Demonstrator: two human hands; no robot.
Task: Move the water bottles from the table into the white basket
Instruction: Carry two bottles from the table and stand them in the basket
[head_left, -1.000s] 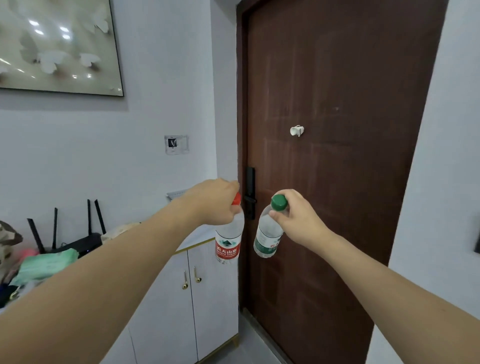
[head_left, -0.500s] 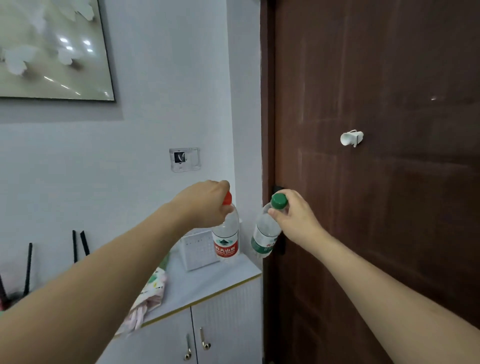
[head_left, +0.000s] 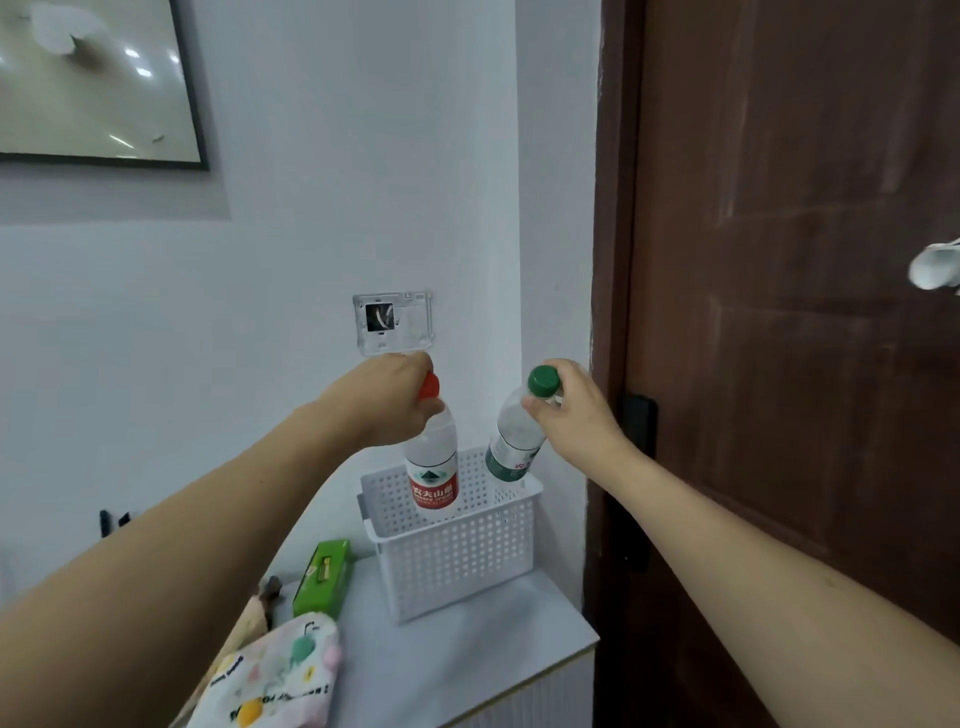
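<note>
My left hand grips the neck of a red-capped water bottle with a red label, hanging upright over the white basket. My right hand pinches the neck of a green-capped bottle with a green label, tilted, its base over the basket's back right corner. The perforated white basket stands on the cabinet top against the wall; its inside floor is hidden from here.
The white cabinet top ends at a brown door on the right. A green box and a patterned pouch lie left of the basket. A wall plate sits above it.
The view has swung left and closer to the cabinet, bringing the basket fully into sight. Both hands still hold their bottles, which now hang just above the basket's opening.
</note>
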